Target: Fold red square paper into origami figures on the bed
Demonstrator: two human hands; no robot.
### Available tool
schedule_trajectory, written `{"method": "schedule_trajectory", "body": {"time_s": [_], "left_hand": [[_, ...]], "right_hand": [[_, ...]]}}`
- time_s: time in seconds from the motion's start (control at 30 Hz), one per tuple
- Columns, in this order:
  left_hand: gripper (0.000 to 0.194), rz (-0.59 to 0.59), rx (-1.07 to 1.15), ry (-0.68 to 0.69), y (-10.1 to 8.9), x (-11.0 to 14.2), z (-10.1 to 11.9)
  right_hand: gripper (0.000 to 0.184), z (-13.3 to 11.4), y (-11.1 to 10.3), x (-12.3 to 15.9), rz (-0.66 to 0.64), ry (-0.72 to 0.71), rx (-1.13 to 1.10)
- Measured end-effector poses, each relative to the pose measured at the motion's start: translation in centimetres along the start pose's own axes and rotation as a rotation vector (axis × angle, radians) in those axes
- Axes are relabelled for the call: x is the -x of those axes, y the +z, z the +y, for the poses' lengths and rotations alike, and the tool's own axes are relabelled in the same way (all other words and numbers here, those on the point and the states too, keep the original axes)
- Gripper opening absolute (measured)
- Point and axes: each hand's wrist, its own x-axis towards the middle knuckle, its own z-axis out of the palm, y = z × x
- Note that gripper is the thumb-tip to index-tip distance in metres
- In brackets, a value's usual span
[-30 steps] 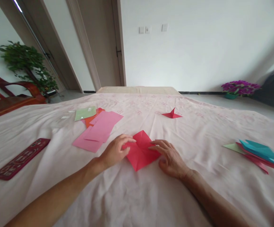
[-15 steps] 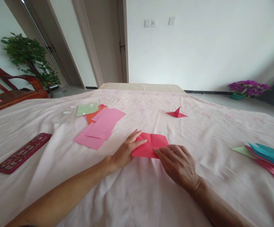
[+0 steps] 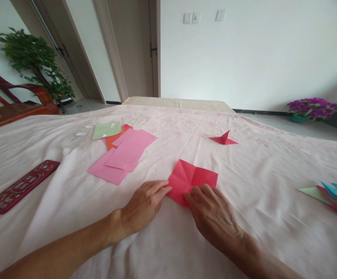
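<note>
Red paper (image 3: 182,176), creased and angular, lies on wrinkled cloth (image 3: 162,248).

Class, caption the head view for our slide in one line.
Left hand and right hand touch a creased red paper sheet on a pale pink floral cloth.

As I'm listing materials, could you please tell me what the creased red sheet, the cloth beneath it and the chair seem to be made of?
Creased red sheet: matte paper, judging by its crisp fold lines.
Pale pink cloth: matte fabric, perhaps cotton, given its soft wrinkles; the fibre is unclear.
Reddish-brown chair: apparently varnished wood, from its colour and slight sheen.
</note>
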Motion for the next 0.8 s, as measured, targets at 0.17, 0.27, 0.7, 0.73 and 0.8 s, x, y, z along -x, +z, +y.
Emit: {"method": "schedule_trajectory", "body": {"time_s": [0.17,0.27,0.7,0.73,0.8], "left_hand": [[0.047,-0.009,-0.034,0.044,0.4,0.2,-1.0],[0.050,-0.027,-0.006,0.046,0.4,0.6,-1.3],[0.039,0.010,0.216,-0.100,-0.6,1.0,-1.7],[0.040,0.009,0.236,-0.113,-0.6,1.0,-1.8],[0.042,0.010,0.267,-0.133,-0.5,0.9,-1.9]], "right_hand": [[0.042,3.7,-0.8,0.1,-0.159,-0.149,-0.437],[0.050,6.1,0.0,0.1,-0.188,-0.226,-0.515],[0.024,6.4,1.4,0.2,-0.182,0.024,-0.805],[0.025,6.4,1.3,0.1,-0.186,0.051,-0.801],[0.027,6.3,1.4,-0.1,-0.186,0.087,-0.790]]}}
